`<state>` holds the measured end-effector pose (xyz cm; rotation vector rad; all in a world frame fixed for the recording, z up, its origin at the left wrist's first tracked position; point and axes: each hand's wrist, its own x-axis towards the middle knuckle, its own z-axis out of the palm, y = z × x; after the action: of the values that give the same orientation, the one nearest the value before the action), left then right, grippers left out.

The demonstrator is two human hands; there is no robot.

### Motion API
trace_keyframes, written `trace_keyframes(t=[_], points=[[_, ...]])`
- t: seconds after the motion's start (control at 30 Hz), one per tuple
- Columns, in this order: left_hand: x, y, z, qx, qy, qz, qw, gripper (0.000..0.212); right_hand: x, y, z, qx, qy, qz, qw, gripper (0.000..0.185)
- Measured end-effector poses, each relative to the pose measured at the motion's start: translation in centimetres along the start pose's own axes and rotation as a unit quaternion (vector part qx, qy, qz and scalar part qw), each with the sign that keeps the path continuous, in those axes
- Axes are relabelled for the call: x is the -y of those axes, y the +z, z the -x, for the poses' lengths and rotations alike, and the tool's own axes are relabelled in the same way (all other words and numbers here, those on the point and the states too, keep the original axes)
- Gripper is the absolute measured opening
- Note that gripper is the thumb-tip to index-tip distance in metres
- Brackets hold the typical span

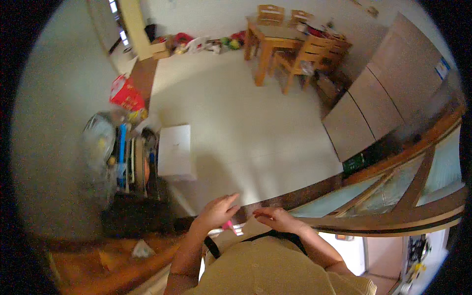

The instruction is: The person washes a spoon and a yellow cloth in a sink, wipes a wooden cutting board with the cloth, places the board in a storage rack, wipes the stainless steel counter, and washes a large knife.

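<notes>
In front of my waist, my left hand (218,213) reaches forward with nothing in it, its thumb apart from its extended fingers. Level with it, my right hand (277,219) is also bare, its fingers loosely bent and pointing inward. The two hands do not touch each other. Just below my left hand shows a small pink object (229,225), partly hidden and too blurred to name. A white box (174,151) rests on the floor ahead and to the left. Past my right arm stands a wood-framed glass sliding door (391,184).
Beside the box are several upright flat items (134,162) and a clear plastic bag (99,136). Behind them is a red bag (126,94). A wooden table (280,32) and wooden chairs (300,55) stand at the back. A tall cabinet (372,99) lines the right. Pale floor (228,121) stretches between.
</notes>
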<state>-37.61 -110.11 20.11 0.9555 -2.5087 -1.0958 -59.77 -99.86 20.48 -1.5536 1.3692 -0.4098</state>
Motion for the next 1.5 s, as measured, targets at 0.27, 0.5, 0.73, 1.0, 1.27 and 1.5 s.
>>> trace_keyframes(t=[0.27, 0.5, 0.73, 1.0, 1.27, 1.5], points=[[7.4, -4.9, -9.5, 0.110, 0.026, -0.016, 0.993, 0.045, -3.0, -5.8, -6.9, -0.032, 0.150, 0.010, 0.988, 0.037], [13.6, -9.7, -20.1, 0.203, -0.041, -0.075, 0.975, 0.046, -3.1, -16.6, -19.4, -0.021, 0.119, -0.014, 0.993, 0.037], [17.1, -21.7, -31.1, 0.154, -0.140, -0.092, 0.974, 0.051, -0.4, -27.0, -37.0, 0.004, 0.050, 0.122, 0.991, 0.038], [28.1, -27.5, -34.2, 0.034, -0.247, -0.006, 0.969, 0.048, 4.4, -33.5, -56.7, 0.141, -0.030, 0.170, 0.975, 0.040], [39.8, -37.3, -44.4, -0.018, -0.293, -0.002, 0.956, 0.051, 8.1, -40.2, -74.5, 0.207, -0.015, 0.265, 0.941, 0.040], [47.4, -50.0, -54.5, -0.075, -0.234, -0.072, 0.967, 0.050, 11.7, -46.1, -91.7, 0.057, -0.114, 0.240, 0.962, 0.039]])
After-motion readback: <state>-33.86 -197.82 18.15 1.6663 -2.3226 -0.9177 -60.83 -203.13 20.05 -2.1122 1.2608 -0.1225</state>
